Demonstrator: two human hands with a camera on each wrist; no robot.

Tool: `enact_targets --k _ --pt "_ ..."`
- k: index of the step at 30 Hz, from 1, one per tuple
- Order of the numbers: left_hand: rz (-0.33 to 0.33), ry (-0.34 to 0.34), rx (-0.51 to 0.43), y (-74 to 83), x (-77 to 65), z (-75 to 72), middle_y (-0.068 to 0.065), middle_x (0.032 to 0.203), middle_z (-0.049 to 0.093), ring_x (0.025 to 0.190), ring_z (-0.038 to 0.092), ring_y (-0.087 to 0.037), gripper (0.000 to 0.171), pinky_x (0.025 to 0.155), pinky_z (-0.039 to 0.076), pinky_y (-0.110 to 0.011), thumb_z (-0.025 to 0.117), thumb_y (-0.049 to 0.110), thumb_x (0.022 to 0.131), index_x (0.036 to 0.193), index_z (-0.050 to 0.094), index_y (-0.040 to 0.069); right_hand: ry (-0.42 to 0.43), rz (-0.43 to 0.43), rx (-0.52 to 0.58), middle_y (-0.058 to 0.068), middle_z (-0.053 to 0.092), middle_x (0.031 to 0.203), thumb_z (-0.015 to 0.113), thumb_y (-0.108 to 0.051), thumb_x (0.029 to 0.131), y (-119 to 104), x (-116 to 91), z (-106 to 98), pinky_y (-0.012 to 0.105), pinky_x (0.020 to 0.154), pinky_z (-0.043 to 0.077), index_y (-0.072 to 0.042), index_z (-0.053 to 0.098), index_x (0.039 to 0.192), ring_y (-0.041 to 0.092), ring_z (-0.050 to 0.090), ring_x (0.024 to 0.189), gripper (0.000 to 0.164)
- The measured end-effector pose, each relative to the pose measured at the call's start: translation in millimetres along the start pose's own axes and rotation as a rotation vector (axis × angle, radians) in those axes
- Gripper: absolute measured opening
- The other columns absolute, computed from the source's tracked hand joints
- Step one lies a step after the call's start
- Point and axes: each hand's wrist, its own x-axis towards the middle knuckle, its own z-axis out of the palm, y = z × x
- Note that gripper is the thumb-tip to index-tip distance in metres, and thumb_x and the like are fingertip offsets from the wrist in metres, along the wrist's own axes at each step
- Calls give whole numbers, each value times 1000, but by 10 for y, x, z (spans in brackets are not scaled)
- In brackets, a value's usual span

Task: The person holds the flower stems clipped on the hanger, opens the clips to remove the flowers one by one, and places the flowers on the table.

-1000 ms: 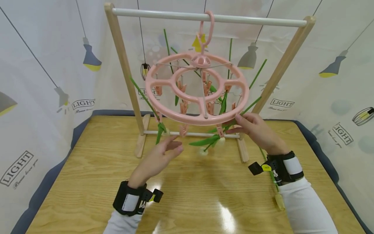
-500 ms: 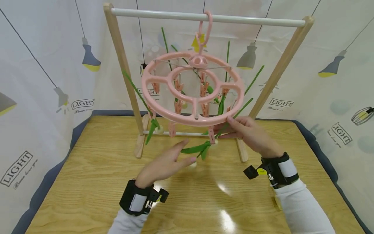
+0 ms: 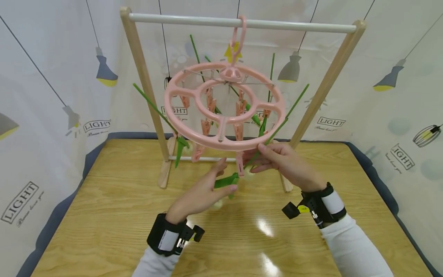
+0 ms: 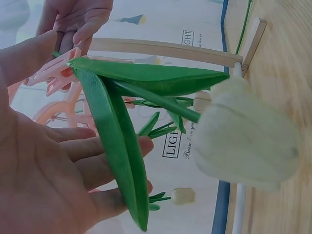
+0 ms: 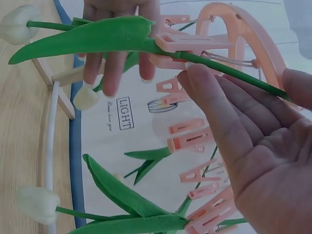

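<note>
A pink round clip hanger [image 3: 223,144] hangs by its hook from a white bar, with white artificial tulips clipped head-down on it. At the front, a pink peg [image 3: 240,164] bites the stem of the tulip [image 4: 248,136]. My right hand [image 3: 288,164] pinches that tulip's green stem [image 5: 234,73] close to the ring, thumb above and fingers beneath. My left hand [image 3: 200,192] is spread beside the tulip's leaves; in the left wrist view, a leaf [image 4: 114,136] lies across the straight fingers. Its flower head is mostly hidden in the head view.
The wooden stand [image 3: 138,65] holds the bar [image 3: 294,25] over the wooden table [image 3: 104,231]. Other pegs hold further tulips around the ring, such as one [image 5: 39,204] in the right wrist view. A patterned backdrop [image 3: 48,161] surrounds the table.
The hanger has turned, bringing its front peg and tulip left and nearer. My right hand moved left with it. My left hand moved right, its fingers spreading, to the tulip's leaves.
</note>
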Motion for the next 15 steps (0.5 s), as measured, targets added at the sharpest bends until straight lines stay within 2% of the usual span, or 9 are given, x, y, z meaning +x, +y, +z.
enact_targets --k 3,6,10,15 --pt "13 24 -23 31 -18 -28 -12 164 23 147 33 -35 88 112 39 -56 56 53 97 160 1 26 -6 -22 -12 4 68 126 38 -28 108 -20 17 66 39 93 57 7 59 128 22 67 114 45" --pt "35 48 -63 55 -27 -49 -9 165 18 146 34 -35 85 110 40 -57 56 50 98 159 3 27 -10 -46 -28 2 68 126 40 -28 108 -34 39 137 39 92 57 11 60 123 21 68 113 47" --pt "100 88 -163 73 -18 -55 -5 166 14 146 35 -34 77 109 42 -55 55 41 100 158 7 29 -7 -73 -61 4 66 129 40 -25 108 -26 74 218 42 96 55 11 61 123 21 66 112 44" --pt "174 133 -272 101 6 -36 -9 161 28 142 42 -31 69 111 43 -46 55 30 102 158 14 24 47 -43 -107 14 57 134 40 -28 108 12 92 281 43 99 52 10 60 123 20 58 118 45"
